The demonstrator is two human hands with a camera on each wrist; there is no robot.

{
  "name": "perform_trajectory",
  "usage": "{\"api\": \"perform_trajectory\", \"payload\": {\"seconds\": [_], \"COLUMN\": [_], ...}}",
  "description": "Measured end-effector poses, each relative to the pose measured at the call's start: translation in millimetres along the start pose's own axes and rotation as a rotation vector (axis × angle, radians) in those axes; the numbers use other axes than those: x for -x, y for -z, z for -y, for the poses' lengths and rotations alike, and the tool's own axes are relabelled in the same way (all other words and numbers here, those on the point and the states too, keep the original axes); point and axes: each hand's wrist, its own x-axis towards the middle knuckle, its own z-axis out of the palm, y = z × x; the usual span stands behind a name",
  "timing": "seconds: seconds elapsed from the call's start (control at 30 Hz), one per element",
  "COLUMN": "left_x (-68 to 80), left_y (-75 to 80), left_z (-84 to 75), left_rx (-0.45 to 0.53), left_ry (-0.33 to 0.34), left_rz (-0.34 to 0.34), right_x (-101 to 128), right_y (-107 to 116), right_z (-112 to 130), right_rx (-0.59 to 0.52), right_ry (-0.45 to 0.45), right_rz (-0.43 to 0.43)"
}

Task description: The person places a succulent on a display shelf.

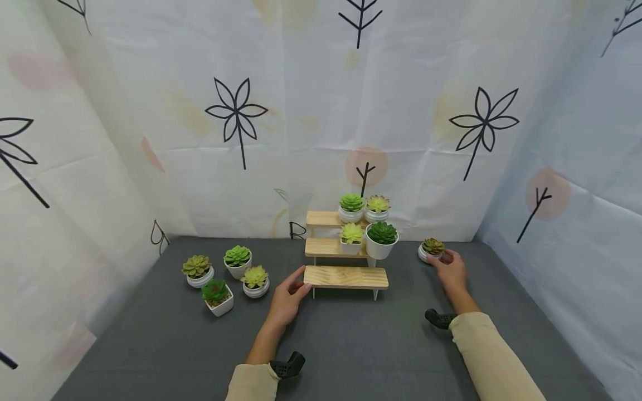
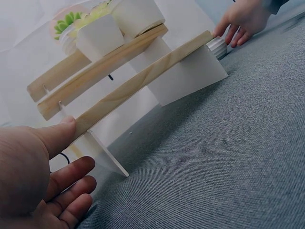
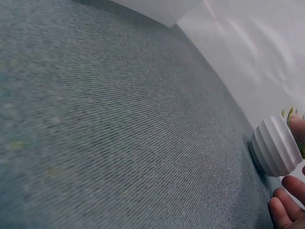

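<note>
Curtains (image 1: 321,111) printed with black leaf shapes close in the grey mat (image 1: 351,345) on three sides in the head view. A three-step wooden stand (image 1: 345,250) sits at the middle of the mat: two round white pots on its top step, a small square pot and a larger round pot (image 1: 381,240) on the middle step, the lowest step (image 1: 346,277) bare. Four more potted succulents (image 1: 227,273) stand grouped on the mat to the left, well apart from the stand. The left hand (image 1: 290,295) rests with its thumb against the left end of the lowest step, fingers loose. The right hand (image 1: 450,270) lies on the mat to the right of the stand, fingertips just beside a small succulent pot (image 1: 431,249); whether they grasp it cannot be told here.

From the left wrist, the left hand (image 2: 38,181) has its thumb pressed on the end of the lowest step (image 2: 143,81), the other fingers relaxed beneath and gripping nothing. The stand's white side panels show under the planks, and the right hand (image 2: 243,19) appears beyond.

From the right wrist, the small succulent pot (image 3: 275,145) is white and ribbed, with a little green at its rim, standing on the mat (image 3: 119,119). Fingertips (image 3: 286,202) of the right hand sit at the pot's side; how far they close round it is cut off by the frame edge.
</note>
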Motion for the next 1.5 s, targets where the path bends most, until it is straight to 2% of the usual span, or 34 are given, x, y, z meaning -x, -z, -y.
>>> {"api": "perform_trajectory", "payload": {"seconds": [0.07,0.1,0.37,0.6,0.7,0.93,1.33,1.5], "left_x": [-0.1,-2.5,-3.0,-2.5,-0.9,14.9,17.2,16.9], "left_y": [0.2,-0.5,-0.9,-1.9,-1.6,3.9,4.0,4.4], "left_z": [0.5,6.6,6.7,5.8,0.3,-36.5,-39.8,-40.3], "left_rx": [-0.006,-0.010,-0.008,-0.017,-0.011,-0.014,-0.007,-0.010], "left_ry": [-0.007,-0.010,-0.010,-0.016,-0.013,-0.022,-0.017,-0.015], "left_rz": [0.000,-0.003,-0.011,-0.002,0.000,0.016,0.016,0.014], "right_x": [-2,-4,-11,-12,-12,-14,-2,8], "right_y": [-2,-3,-10,-10,-9,-11,-7,-4], "right_z": [0,0,0,0,-1,-4,-7,-9], "right_rx": [0.009,0.012,0.058,0.077,0.099,0.154,0.181,0.183], "right_ry": [-0.004,-0.005,0.001,0.013,0.031,0.061,0.128,0.163], "right_rz": [0.001,0.001,-0.044,-0.023,-0.018,-0.013,0.035,0.083]}}
